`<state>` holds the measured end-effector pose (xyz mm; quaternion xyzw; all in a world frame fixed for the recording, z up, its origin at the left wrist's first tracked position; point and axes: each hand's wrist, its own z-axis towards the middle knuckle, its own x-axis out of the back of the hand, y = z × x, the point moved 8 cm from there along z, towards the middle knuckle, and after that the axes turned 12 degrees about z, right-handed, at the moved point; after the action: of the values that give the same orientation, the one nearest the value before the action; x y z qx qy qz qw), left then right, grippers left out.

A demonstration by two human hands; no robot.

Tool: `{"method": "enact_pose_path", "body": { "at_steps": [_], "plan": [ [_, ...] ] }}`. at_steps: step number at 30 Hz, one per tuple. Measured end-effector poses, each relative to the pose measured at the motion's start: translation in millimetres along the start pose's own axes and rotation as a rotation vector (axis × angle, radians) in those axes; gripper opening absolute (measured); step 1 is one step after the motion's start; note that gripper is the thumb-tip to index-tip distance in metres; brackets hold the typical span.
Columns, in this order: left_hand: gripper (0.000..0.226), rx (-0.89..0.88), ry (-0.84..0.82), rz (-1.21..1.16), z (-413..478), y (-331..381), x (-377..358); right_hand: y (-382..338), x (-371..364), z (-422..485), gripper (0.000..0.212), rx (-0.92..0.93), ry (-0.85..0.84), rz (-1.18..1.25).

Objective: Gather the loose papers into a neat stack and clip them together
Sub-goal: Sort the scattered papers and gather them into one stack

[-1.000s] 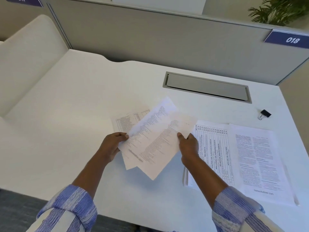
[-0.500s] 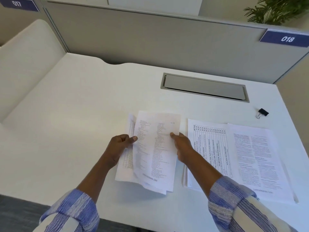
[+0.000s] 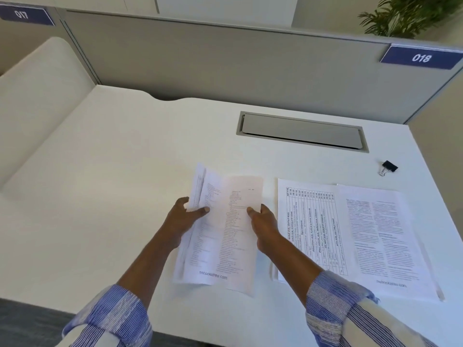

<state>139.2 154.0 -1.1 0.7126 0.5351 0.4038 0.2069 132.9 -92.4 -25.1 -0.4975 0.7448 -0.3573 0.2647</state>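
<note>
A bundle of printed papers (image 3: 223, 236) is held just above the white desk (image 3: 112, 196) in front of me, its long side running away from me and its sheets almost lined up. My left hand (image 3: 185, 216) grips its left edge, thumb on top. My right hand (image 3: 263, 224) grips its right edge. To the right, more loose papers lie flat: a sheet with a table (image 3: 310, 226) and, overlapping it, a sheet of dense text (image 3: 383, 239). A black binder clip (image 3: 387, 167) lies beyond them near the desk's right rear.
A grey cable-tray lid (image 3: 302, 131) is set into the desk behind the papers. Grey partition panels (image 3: 225, 66) wall the back and right side, bearing blue labels 017 and 018. A plant (image 3: 406, 13) shows behind the partition. The desk's front edge runs below my sleeves.
The fanned, tilted sheets in my hands have been turned straight and squared into one nearly even bundle. My hands came closer together at its edges. The papers at right and the clip have not moved.
</note>
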Motion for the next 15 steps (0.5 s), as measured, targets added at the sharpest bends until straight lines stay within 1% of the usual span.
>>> {"method": "enact_pose_path", "body": {
  "at_steps": [2,3,4,7,9,12,13,15],
  "plan": [
    [0.043,-0.031,-0.009,0.052,0,0,-2,1,0,-1,0.018,-0.013,-0.006,-0.011],
    [0.031,-0.047,-0.009,0.084,1,0,-3,0,1,-2,0.016,-0.011,-0.006,-0.022],
    [0.026,-0.062,-0.012,0.094,-1,3,-3,-2,3,-3,0.017,0.006,-0.001,-0.032],
    [0.027,-0.160,-0.062,0.009,-8,21,2,-14,13,-5,0.036,0.106,0.020,-0.077],
    [0.035,-0.234,-0.126,-0.071,-14,35,5,-21,15,-5,0.043,0.114,-0.037,-0.021],
    [0.048,-0.336,-0.164,-0.161,-24,57,13,-24,5,-3,0.034,-0.032,-0.257,0.161],
    [0.051,-0.364,-0.159,-0.179,-24,63,16,-27,2,-2,0.029,-0.046,-0.313,0.209],
    [0.054,-0.414,-0.119,-0.208,-25,74,22,-45,0,-1,0.025,0.033,-0.375,0.232]
  ]
}}
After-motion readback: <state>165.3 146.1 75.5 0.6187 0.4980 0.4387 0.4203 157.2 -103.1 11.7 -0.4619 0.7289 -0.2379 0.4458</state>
